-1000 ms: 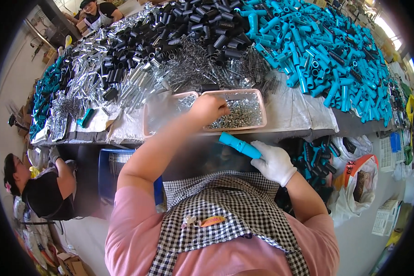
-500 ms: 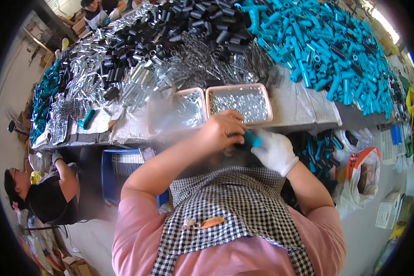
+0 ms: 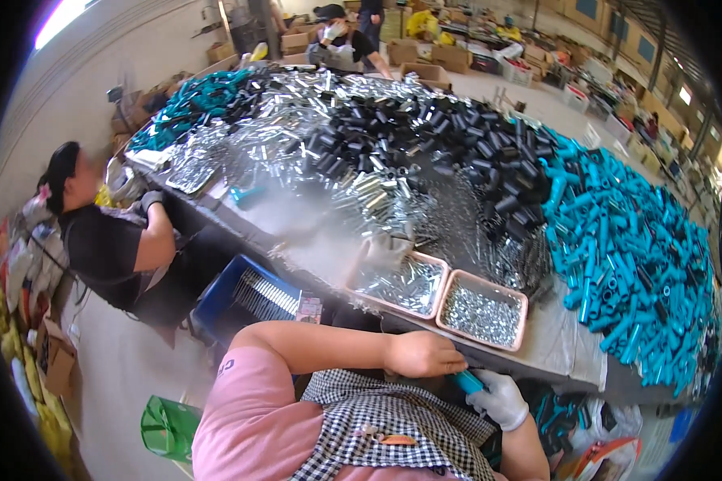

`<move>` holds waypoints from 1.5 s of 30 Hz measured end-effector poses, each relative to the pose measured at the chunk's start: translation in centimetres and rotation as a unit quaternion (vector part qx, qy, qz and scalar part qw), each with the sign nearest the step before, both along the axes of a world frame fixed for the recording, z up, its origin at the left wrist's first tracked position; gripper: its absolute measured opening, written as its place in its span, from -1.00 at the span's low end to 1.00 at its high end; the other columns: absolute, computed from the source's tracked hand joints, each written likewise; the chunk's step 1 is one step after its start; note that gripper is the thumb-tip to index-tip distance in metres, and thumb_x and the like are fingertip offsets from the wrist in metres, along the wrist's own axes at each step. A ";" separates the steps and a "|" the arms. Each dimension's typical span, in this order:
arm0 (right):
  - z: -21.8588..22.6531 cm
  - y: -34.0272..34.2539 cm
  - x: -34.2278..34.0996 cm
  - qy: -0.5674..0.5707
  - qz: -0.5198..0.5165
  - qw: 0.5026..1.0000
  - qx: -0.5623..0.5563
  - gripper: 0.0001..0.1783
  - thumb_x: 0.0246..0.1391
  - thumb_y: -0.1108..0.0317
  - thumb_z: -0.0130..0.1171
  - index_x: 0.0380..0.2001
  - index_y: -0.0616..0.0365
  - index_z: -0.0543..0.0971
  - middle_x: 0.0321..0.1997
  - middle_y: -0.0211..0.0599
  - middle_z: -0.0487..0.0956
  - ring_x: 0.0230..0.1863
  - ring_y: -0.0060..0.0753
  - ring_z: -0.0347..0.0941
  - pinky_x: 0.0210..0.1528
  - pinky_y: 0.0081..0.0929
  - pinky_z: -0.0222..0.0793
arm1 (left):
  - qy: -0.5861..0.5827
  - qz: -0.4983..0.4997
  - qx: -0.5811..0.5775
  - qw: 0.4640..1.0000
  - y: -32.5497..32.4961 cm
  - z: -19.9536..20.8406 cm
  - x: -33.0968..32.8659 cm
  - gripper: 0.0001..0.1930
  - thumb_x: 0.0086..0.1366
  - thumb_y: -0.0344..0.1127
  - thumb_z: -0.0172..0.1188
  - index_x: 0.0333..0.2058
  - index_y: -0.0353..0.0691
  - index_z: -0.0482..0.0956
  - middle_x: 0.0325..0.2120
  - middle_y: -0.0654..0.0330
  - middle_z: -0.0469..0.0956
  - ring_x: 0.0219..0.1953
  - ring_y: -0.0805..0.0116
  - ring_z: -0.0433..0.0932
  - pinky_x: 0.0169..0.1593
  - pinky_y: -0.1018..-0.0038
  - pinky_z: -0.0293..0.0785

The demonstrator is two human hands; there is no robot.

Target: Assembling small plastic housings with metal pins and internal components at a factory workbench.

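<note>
A teal tubular handle (image 3: 468,381) is gripped by my right hand (image 3: 501,401), which wears a white glove. My bare left hand (image 3: 423,354) is closed at the handle's upper left end. Its curled fingers hide whatever small thing may be pinched there. Both hands are close together in front of my checked apron (image 3: 393,413), just off the table's near edge. Beyond them stand two pink-rimmed trays. The right tray (image 3: 484,343) holds many small shiny metal parts, and the left tray (image 3: 439,313) holds longer metal pieces, with a crumpled pale glove (image 3: 389,250) at its far side.
Heaps of teal handles (image 3: 626,264), black sleeves (image 3: 457,132) and silvery tubes (image 3: 297,112) cover the table. A blue crate (image 3: 217,313) of metal pieces stands below the table edge. One co-worker (image 3: 112,224) is at the left, another (image 3: 341,44) at the far side.
The view has swung up and to the left, bringing more of the room into sight. My hands stay together at the teal handle, the left one still at its end.
</note>
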State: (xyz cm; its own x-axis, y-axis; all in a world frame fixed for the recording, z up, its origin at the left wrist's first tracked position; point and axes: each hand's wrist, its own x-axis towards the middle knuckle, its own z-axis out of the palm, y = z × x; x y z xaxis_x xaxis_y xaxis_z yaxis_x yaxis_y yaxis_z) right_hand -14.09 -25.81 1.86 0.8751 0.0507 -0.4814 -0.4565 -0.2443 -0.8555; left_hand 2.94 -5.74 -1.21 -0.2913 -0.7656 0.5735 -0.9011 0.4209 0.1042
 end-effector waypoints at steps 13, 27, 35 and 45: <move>1.6 -2.2 -2.0 -0.114 -0.042 0.986 -0.114 -0.20 -0.02 0.55 0.06 0.33 0.16 0.07 -0.36 -0.23 0.54 -0.50 -0.50 0.49 -0.44 -0.51 0.46 | 0.157 0.132 0.117 0.972 -8.2 0.4 0.8 -0.37 -0.20 -0.31 0.42 -0.05 -0.29 0.49 -0.12 0.02 0.51 -0.06 0.03 0.48 -0.04 0.24 0.47; -1.2 -3.8 -2.1 -0.004 -0.239 0.834 0.497 -0.43 0.25 0.29 -0.06 0.30 -0.05 0.12 -0.23 -0.25 0.52 -0.56 -0.60 0.32 -0.62 -0.67 0.20 | 0.125 0.415 0.288 0.854 -9.8 -0.5 5.6 -0.79 0.21 -0.20 0.15 -0.37 -0.20 0.66 -0.42 -0.01 0.60 -0.33 0.00 0.58 -0.20 0.16 0.48; -5.0 -1.1 -0.8 0.043 -0.220 0.787 0.575 -0.49 0.19 0.22 -0.02 0.20 0.01 0.23 -0.21 -0.04 0.51 -0.65 -0.53 0.20 -0.64 -0.60 0.15 | 0.297 0.255 -0.018 0.920 -5.0 -0.4 3.1 -0.84 0.05 -0.54 0.24 -0.33 -0.32 0.64 -0.44 0.06 0.55 -0.33 0.10 0.56 -0.24 0.31 0.50; -6.7 1.1 0.5 0.132 -0.132 0.750 0.635 -0.44 0.19 0.09 0.06 0.19 0.07 0.25 -0.16 0.00 0.50 -0.63 -0.52 0.23 -0.64 -0.58 0.18 | 0.330 0.097 -0.009 0.939 0.0 -0.1 -0.7 -0.81 -0.07 -0.43 0.39 -0.39 -0.17 0.67 -0.24 0.23 0.53 -0.03 0.13 0.40 0.08 0.20 0.30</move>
State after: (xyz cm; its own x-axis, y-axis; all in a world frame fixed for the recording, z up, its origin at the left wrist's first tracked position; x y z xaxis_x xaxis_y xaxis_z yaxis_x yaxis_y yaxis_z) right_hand -13.56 -24.68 -4.84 0.8176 0.4567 -0.3505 -0.5404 0.8188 -0.1938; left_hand 2.24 -5.69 -1.30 0.2756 -0.7558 0.5940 -0.7031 0.2629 0.6607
